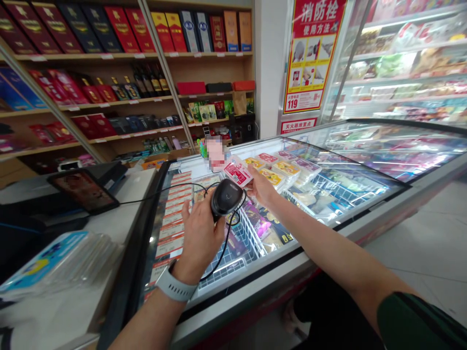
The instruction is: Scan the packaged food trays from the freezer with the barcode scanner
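My left hand (pixel 200 231), with a grey watch on its wrist, is wrapped round a black handheld scanner (pixel 226 197) with a looping black cable. Just beyond the scanner, my right hand (pixel 260 187) grips a flat white package with a red printed label (pixel 238 171) by its right edge. The scanner head is close to the package's near side. Behind and right of my right hand, several packages with yellow and red labels (pixel 286 168) lie on the freezer's glass top. A small pinkish item, partly blurred (pixel 216 153), stands left of the held package.
The glass-topped freezer (pixel 270 272) shows wire baskets of bagged goods inside. At the left, a counter (pixel 54 316) bears a phone-like screen (pixel 83 188) and a stack of clear-and-blue packages (pixel 54 260). Shelves of boxes and bottles (pixel 105 56) stand behind; a lit refrigerated display (pixel 401 68) is at the right.
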The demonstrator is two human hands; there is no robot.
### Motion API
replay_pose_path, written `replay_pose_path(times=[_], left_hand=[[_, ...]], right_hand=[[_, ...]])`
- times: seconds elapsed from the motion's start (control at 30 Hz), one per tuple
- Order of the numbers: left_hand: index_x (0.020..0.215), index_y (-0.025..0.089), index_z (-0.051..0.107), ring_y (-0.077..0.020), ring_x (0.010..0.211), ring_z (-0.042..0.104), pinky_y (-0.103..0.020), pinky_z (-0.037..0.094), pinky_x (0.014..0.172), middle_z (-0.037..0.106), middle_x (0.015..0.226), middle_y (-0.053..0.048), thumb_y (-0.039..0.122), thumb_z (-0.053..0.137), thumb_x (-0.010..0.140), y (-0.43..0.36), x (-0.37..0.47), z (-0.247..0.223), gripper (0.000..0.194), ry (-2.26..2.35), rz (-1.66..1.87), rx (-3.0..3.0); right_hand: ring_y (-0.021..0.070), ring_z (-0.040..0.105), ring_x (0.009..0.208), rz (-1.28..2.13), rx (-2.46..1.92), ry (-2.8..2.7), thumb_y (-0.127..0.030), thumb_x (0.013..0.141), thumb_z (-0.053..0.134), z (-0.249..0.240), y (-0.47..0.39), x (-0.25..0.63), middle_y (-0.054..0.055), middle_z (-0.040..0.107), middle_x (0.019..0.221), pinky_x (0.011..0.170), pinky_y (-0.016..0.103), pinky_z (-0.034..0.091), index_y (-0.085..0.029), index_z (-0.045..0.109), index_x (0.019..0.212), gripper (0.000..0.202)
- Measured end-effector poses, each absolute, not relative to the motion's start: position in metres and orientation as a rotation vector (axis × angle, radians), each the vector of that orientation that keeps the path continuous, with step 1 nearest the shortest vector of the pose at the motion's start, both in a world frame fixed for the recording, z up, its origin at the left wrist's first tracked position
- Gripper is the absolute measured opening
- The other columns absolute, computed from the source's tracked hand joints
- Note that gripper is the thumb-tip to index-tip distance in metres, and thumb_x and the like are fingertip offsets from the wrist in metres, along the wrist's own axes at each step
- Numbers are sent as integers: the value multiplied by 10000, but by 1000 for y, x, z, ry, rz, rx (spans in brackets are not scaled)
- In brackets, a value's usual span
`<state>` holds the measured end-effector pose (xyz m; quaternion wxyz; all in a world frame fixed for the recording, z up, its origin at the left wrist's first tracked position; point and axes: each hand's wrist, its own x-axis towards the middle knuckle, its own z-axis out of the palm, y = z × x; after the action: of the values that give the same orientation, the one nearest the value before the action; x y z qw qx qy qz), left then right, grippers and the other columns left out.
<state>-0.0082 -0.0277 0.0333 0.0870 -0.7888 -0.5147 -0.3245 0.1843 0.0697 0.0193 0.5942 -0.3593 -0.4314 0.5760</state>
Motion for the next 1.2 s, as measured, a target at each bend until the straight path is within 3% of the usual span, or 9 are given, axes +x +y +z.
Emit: replay_pose_path(times=[0.63, 0.77, 0.87, 0.97, 1.2], left_hand=[[1370, 90, 400, -297, 1164, 557, -529, 207, 1131, 629, 1212, -164, 241, 491, 857, -24, -9, 29, 542, -1509, -960, -2350], [1372, 113, 398, -299, 1144, 565, -529, 217, 1123, 643, 1184, -148, 251, 498, 857, -24, -10, 29, 542, -1509, -990, -2344], [1377, 150, 392, -290, 1137, 573, -540, 204, 1127, 635, 1224, -132, 249, 496, 866, -24, -9, 29, 531, -1513, -1015, -2370], [1382, 138, 385, -286, 1150, 568, -552, 195, 1132, 624, 1253, -139, 249, 493, 874, -25, -9, 28, 531, -1527, -1024, -2387], [1384, 131, 384, -289, 1211, 538, -575, 190, 1134, 581, 1326, -157, 208, 480, 867, -29, -8, 33, 531, -1553, -1043, -2398]], right_hand=[[123, 546, 591, 1365, -845, -1032, -588, 716, 570, 20, 67, 182, -2, 642, 685, 432, 201, 216, -213, 599, 825, 392], [153, 576, 676, 947, -938, -1275, -582, 800, 518, 30, 63, 190, 22, 651, 826, 478, 233, 323, -214, 629, 971, 420], [209, 593, 887, 336, -1130, -1447, -521, 844, 524, 41, 68, 203, 73, 659, 1047, 737, 328, 460, -197, 589, 1177, 469], [283, 535, 1084, -168, -1413, -1555, -442, 859, 549, 51, 79, 215, 132, 621, 1169, 955, 425, 387, -168, 531, 1267, 492], [346, 500, 1104, -425, -1897, -1668, -431, 885, 531, 61, 92, 215, 198, 591, 1147, 925, 453, 356, -148, 492, 1282, 489]])
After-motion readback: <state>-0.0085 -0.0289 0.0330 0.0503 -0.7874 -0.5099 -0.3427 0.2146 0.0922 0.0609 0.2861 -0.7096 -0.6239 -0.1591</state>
